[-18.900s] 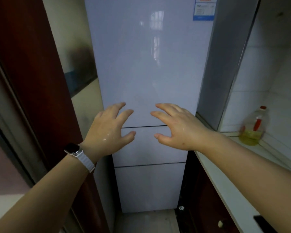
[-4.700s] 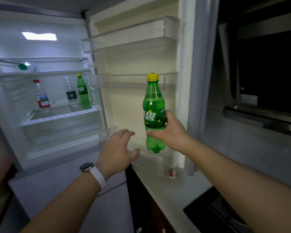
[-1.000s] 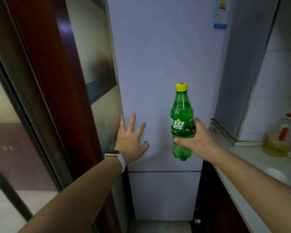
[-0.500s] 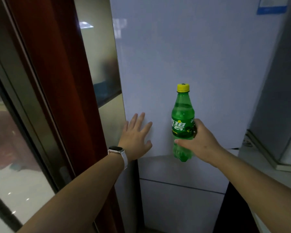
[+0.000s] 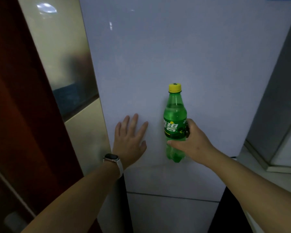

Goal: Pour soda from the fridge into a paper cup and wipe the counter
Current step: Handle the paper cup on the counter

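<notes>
The pale fridge (image 5: pixel 183 56) fills the view, its upper door shut. My left hand (image 5: pixel 130 140), with a watch on the wrist, lies flat and spread against that door near its left edge. My right hand (image 5: pixel 191 142) grips a green soda bottle (image 5: pixel 175 121) with a yellow cap, upright, just in front of the door to the right of my left hand. The bottle is capped and mostly full. No paper cup is in view.
A dark red door frame (image 5: pixel 20 106) and a glossy panel (image 5: pixel 65 64) stand left of the fridge. A white counter (image 5: pixel 252 167) begins at the right, under a grey wall corner (image 5: pixel 279 98). Dark cabinet fronts (image 5: pixel 225 214) lie below the counter.
My view has moved closer to the fridge and a little left. My left hand stays pressed flat on the shut door, and the bottle remains upright in my right hand.
</notes>
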{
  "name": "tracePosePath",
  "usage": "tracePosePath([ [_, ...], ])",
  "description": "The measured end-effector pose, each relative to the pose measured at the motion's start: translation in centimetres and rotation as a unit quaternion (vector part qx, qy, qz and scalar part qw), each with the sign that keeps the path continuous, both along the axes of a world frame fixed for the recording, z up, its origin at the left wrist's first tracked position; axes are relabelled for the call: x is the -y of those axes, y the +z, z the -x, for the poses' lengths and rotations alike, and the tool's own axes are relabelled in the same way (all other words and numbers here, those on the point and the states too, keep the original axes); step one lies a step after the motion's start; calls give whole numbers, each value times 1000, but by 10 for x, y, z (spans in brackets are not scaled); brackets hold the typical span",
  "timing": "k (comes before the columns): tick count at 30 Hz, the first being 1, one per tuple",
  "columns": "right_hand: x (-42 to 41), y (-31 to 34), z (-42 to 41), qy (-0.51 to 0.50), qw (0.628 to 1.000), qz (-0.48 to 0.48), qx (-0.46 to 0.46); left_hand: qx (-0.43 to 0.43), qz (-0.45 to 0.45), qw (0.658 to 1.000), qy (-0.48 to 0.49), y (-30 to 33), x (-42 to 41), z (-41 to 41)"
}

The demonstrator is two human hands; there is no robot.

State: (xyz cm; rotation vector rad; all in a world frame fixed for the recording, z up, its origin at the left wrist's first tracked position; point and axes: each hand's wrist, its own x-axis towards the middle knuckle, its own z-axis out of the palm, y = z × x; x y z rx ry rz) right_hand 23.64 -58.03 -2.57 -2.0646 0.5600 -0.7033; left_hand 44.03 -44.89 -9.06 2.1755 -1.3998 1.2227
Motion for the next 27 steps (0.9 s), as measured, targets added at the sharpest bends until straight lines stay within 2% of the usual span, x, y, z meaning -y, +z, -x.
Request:
tracePosePath([
  [7, 11, -1, -25, -3, 1000, 6, 3, 9, -14, 1000, -2, -9, 17, -27],
  [18, 23, -1, -41, -12, 1000, 8, -7, -76, -81, 994, 1, 3, 50, -63],
  [27, 35, -4, -43, -39, 999, 1, -6, -93, -72, 993, -11, 0, 58, -66],
])
